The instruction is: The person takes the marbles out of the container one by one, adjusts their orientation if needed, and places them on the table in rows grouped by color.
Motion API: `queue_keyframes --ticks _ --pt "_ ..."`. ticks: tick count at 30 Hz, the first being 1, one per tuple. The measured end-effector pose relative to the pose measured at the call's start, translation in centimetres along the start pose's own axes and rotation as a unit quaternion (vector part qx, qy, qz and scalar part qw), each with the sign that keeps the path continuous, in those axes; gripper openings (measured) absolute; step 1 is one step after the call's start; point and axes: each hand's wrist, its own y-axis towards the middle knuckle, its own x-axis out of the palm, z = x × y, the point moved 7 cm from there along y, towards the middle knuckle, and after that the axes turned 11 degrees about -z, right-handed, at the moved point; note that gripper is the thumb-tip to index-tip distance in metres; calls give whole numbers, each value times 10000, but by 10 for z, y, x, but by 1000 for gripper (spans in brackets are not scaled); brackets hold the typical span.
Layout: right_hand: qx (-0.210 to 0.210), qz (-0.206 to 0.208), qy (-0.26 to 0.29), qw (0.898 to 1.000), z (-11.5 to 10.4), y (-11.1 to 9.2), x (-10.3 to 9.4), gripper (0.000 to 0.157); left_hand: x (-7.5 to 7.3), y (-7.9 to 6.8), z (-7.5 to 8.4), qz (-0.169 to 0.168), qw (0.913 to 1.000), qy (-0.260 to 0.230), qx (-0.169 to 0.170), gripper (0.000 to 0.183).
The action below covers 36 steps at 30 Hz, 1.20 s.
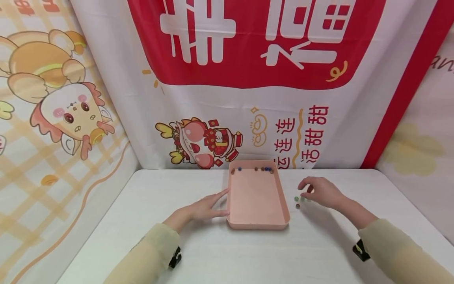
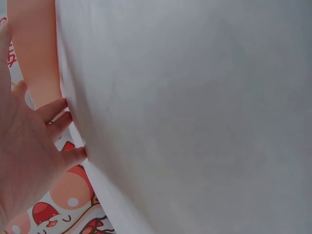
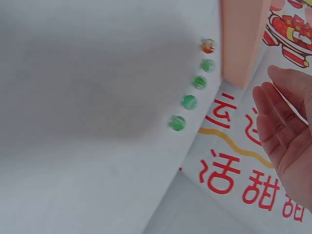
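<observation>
A shallow pink tray (image 1: 253, 197) lies on the white table, with several brown and blue marbles (image 1: 267, 169) along its far end. My left hand (image 1: 203, 207) rests against the tray's left side, thumb and fingers spread; the left wrist view shows this hand (image 2: 31, 151) with nothing in its palm. Right of the tray, my right hand (image 1: 322, 192) hovers above loose marbles, fingers slightly bent and holding nothing. In the right wrist view, several green marbles (image 3: 189, 102) and one orange-brown marble (image 3: 207, 46) form a slanting row beside the tray wall, apart from that hand (image 3: 287, 126).
The white tabletop (image 1: 255, 256) ends at a hanging cloth (image 1: 117, 79) with red and white print just behind the tray. Printed cloths also stand at the left and right sides. Black straps (image 1: 361, 250) show at the sleeves.
</observation>
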Motion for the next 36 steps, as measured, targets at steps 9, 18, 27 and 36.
queue_keyframes --ticks 9,18,27,36 --pt "-225 55 -248 9994 -29 21 -24 19 -1 -3 -5 38 10000 33 35 85" --pt "-485 -70 -568 9972 -47 60 -20 20 -2 -2 -8 50 9999 91 13 86" --pt "-650 -10 -572 9962 -43 99 -9 19 -2 1 -8 27 9999 146 -1 87" --pt "-321 192 -501 9980 -20 124 5 25 -1 3 -6 14 9997 229 51 86"
